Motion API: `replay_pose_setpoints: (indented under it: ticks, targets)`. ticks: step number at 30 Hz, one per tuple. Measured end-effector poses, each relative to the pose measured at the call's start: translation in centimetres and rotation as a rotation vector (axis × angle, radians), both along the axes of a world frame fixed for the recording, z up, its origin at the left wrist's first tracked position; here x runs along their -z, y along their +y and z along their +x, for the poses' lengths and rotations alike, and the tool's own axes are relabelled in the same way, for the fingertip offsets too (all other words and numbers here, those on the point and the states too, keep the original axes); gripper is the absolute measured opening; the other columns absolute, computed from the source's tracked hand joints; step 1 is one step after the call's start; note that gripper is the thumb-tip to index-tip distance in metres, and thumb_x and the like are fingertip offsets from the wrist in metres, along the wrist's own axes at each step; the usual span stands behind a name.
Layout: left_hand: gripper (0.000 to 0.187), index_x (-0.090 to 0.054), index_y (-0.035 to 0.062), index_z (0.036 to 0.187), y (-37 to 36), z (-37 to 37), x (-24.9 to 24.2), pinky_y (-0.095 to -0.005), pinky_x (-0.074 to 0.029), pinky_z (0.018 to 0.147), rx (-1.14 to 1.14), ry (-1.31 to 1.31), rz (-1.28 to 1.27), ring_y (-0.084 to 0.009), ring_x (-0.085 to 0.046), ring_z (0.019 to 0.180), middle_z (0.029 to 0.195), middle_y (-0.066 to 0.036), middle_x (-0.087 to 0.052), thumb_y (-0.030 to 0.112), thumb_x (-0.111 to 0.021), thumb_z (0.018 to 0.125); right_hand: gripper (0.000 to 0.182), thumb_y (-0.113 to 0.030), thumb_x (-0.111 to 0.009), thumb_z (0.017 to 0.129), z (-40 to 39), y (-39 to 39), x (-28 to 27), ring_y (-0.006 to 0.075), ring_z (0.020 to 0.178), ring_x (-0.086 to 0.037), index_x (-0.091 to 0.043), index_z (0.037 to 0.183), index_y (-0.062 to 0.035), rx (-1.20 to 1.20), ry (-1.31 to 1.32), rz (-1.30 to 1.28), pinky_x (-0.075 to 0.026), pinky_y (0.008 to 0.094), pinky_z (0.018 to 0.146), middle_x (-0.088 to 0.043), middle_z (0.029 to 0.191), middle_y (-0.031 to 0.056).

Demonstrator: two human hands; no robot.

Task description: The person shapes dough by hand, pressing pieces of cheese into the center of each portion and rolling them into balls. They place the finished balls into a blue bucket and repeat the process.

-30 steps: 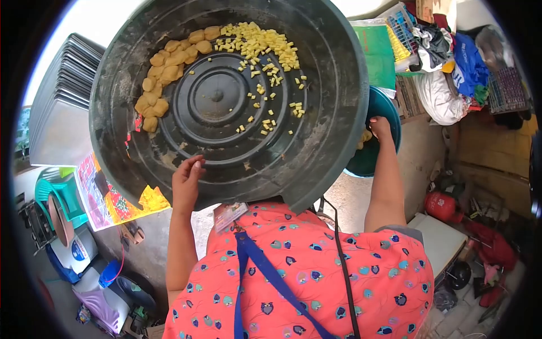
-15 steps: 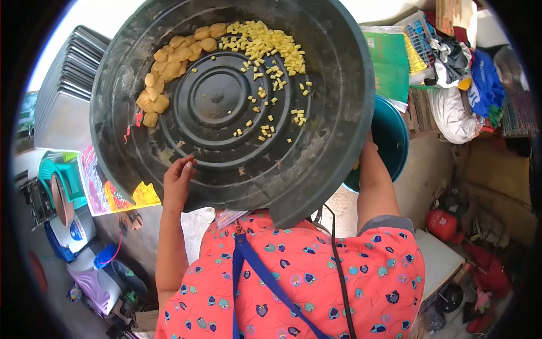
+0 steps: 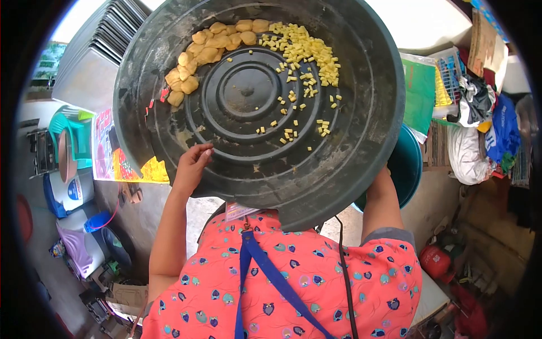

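A large dark round tray with raised rings fills the upper middle. Along its upper left lie several tan dough pieces; beside them at the upper right is a spread of small yellow pieces, some scattered lower down. My left hand is over the tray's near left edge, thumb and fingers pressed together; anything between them is too small to make out. On the right, my right hand goes beneath the tray's rim beside a teal bucket, its fingers hidden.
A green bag, a white sack and a blue bag are at the right. At the left are stacked grey trays, a teal chair and a colourful printed sheet. A red round object sits lower right.
The tray and its contents appear further right in the view, as do both hands, and the surroundings have shifted too. The left hand stays closed near the tray's edge.
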State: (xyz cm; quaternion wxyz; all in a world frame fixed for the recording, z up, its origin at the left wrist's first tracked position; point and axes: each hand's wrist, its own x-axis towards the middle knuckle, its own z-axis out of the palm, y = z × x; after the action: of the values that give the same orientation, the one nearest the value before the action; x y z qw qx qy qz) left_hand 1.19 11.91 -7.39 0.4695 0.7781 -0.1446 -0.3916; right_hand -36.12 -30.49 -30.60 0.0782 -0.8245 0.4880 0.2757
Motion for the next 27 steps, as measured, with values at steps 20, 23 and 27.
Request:
replay_pose_setpoints:
  ticks: [20, 23, 27]
  targets:
    - [0.029, -0.058, 0.0014, 0.111, -0.4, 1.2, -3.5, -0.0258, -0.048, 0.071, 0.001, 0.262, -0.245, -0.0126, -0.059, 0.080, 0.098, -0.008, -0.064, 0.023, -0.055, 0.091, 0.025, -0.019, -0.059, 0.087, -1.7, -2.2, -24.8, 0.0147, 0.077, -0.063, -0.056, 0.106, -0.0029, 0.724, -1.242, 0.139, -0.054, 0.0243, 0.056, -0.061, 0.094, 0.0069]
    - [0.030, -0.057, -0.0002, 0.109, -1.0, 1.5, -5.5, -0.0260, -0.049, 0.071, -0.057, 0.343, -0.369, -0.0140, -0.060, 0.080, 0.096, -0.008, -0.063, 0.023, -0.056, 0.090, 0.033, -0.023, -0.062, 0.087, 4.8, 3.0, -37.4, 0.0137, 0.083, -0.061, -0.055, 0.108, 0.0022, 0.520, -1.562, -0.057, -0.053, 0.0228, 0.068, -0.061, 0.098, 0.0076]
    - [0.038, -0.049, -0.0009, 0.119, -2.9, 0.5, -9.6, -0.0273, -0.051, 0.071, 0.044, 0.387, -0.632, -0.0158, -0.062, 0.080, 0.102, -0.012, -0.060, 0.023, -0.057, 0.090, 0.035, -0.022, -0.062, 0.084, 18.4, 13.0, -45.3, 0.0150, 0.081, -0.064, -0.057, 0.111, -0.0004, 0.129, -1.417, 0.431, -0.053, 0.0243, 0.065, -0.063, 0.099, 0.0087]
